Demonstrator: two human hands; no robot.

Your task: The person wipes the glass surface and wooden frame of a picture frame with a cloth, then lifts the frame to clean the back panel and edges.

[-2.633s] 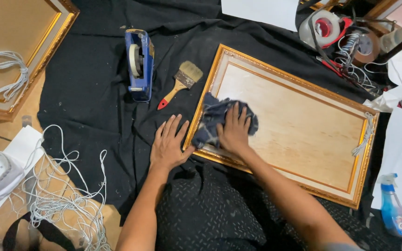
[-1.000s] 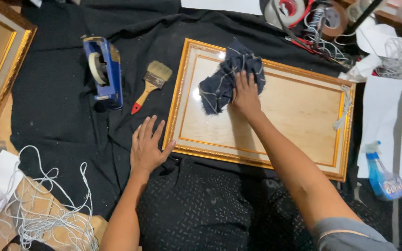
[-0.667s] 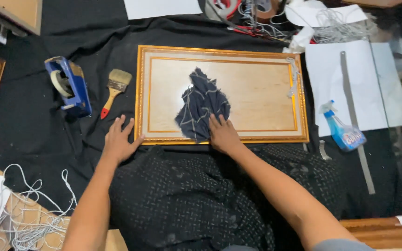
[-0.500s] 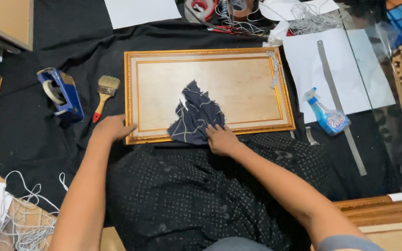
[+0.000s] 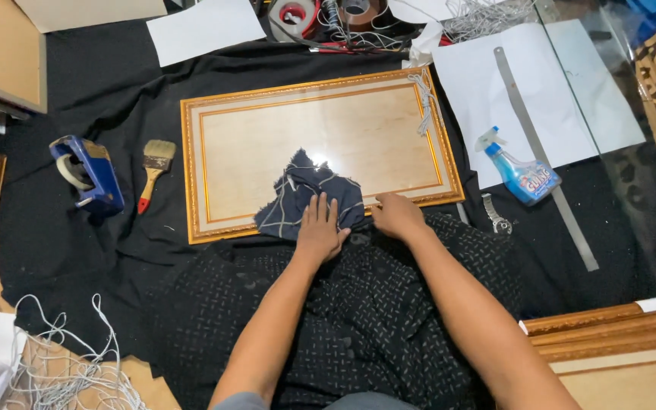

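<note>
Just under left fingers point(image 5: 322, 206): dark cloth point(image 5: 298, 199)

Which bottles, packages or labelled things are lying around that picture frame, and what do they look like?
Spray bottle: lying right of the gold frame, clear with blue liquid, white trigger, colourful label.
Tape dispenser: left of the frame on the black cloth, blue, holding a tape roll.
Tape rolls: top edge, round, one with a red core.
No screens or signs show.
</note>
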